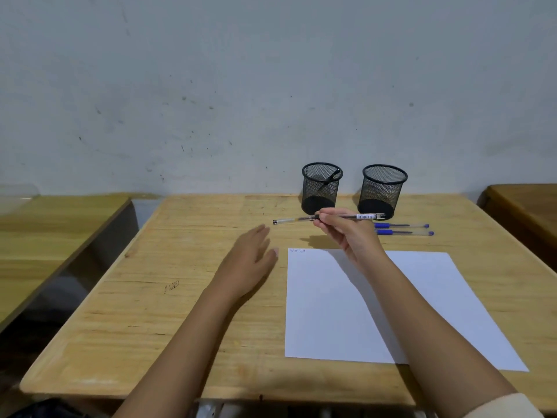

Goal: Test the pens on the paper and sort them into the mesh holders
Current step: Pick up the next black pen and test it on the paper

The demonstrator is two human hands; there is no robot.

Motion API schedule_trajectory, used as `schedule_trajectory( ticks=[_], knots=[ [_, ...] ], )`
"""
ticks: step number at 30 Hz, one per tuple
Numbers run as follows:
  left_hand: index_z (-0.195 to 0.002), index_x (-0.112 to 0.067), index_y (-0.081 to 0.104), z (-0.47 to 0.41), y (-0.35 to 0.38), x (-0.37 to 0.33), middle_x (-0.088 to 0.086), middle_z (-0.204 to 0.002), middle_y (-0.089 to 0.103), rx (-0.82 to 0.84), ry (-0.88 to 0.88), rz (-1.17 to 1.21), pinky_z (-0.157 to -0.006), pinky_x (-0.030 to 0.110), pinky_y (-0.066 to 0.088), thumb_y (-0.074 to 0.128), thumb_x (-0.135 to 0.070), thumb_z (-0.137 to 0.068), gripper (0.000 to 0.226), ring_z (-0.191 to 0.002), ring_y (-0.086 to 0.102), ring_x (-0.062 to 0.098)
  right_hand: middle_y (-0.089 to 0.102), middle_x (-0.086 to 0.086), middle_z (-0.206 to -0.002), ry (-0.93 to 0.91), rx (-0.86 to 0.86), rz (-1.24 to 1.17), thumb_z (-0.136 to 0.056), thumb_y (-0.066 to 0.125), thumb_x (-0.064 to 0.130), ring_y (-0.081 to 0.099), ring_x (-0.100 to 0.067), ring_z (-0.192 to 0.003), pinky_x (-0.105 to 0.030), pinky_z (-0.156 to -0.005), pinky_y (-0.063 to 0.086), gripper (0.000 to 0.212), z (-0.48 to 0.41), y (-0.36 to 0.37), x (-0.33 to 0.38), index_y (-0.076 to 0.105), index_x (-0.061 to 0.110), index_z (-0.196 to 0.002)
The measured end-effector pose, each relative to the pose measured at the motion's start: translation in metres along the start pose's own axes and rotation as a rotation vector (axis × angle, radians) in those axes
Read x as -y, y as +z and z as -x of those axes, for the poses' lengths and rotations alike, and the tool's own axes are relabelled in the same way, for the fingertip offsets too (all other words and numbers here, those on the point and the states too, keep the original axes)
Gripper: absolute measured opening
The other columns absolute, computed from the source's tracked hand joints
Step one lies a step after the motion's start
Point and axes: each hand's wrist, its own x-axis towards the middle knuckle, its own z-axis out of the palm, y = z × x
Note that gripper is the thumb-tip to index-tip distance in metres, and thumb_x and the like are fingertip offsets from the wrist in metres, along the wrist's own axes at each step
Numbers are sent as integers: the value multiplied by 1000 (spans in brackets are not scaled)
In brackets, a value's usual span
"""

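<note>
Well, the right hand (346,233) pinches a black pen (328,218) level above the desk (180,297), in front of the left holder (321,188), which has one pen inside. The left hand (250,257) is spread open, fingers straight, beside the paper (325,312). Two blue pens (401,225) lie near the right holder (382,190).

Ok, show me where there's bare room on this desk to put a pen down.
Free: the desk's left part, from its edge to the left hand and paper; also the back strip left of the left holder. Crowded: between the right holder and paper, with the right hand, its pen and two blue pens.
</note>
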Motion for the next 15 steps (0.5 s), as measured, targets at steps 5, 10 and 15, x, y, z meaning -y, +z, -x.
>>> schedule_trajectory(
  ticks=[5, 10, 15],
  knots=[
    [-119, -3, 56, -23, -7, 9, 6, -126, 50, -92, -160, -162, -93, 37, 43, 47, -31, -94, 38, -120, 44, 24, 70, -14, -75, 15, -7, 17, -79, 62, -10, 72, -20, -67, -16, -63, 57, 7, 8, -10, 4, 65, -10, -86],
    [-108, -7, 66, -29, 0, 19, 4, -107, 59, -120, -109, -186, -78, 30, 44, 52, -22, -94, 26, -105, 52, 20, 70, -14, -72, 38, -24, 18, -79, 63, -10, 71, -19, -64, -16, -60, 56, 5, 14, -17, 2, 65, -8, -82],
    [-102, -11, 68, -21, 3, 2, 0, -98, 66, -144, -74, 119, -77, 16, 46, 63, -16, -87, 16, -87, 60, 7, 70, -11, -66, 67, -37, 3, -78, 64, -10, 70, -18, -62, -17, -60, 57, 5, 19, -15, -5, 66, -5, -76]
  ],
)
